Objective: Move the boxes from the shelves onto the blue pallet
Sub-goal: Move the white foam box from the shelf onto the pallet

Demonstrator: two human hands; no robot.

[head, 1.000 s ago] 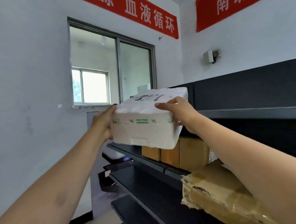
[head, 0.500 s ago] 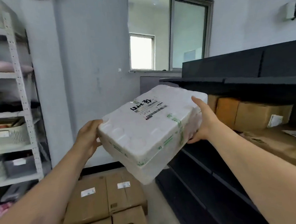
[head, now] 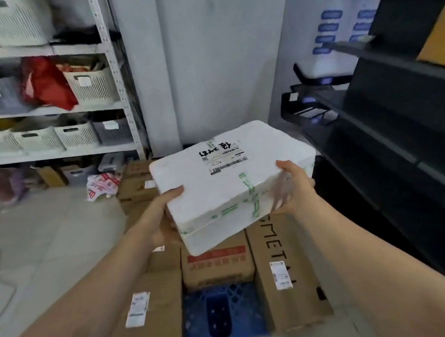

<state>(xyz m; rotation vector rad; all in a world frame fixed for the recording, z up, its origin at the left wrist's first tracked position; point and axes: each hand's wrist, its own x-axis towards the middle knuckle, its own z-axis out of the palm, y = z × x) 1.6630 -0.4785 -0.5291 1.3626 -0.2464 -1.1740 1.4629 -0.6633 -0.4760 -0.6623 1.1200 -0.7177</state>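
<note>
Over the blue pallet (head: 222, 315) a white foam box (head: 225, 179) is held up in the air by both hands, tilted, label side up, touching nothing else. The left hand (head: 163, 214) has its grip on the near-left corner, w/ thumb on top and fingers hidden beneath. The right hand (head: 295, 185) has its grip on the right edge, thumb on top, fingers wrapped round the side; that hand is blurred.

Below, cartons sit on the pallet:
- left carton (head: 153, 310) w/ a white label
- middle carton (head: 217, 266) w/ a red stripe
- right carton (head: 286, 276) w/ black lettering

Bare blue grid shows btwn them on the near side. Black shelves (head: 402, 124) stand at right, w/ a brown box (head: 442, 38) on an upper level. At left, a white rack (head: 114, 70) holds baskets and a red bag (head: 44, 82).
</note>
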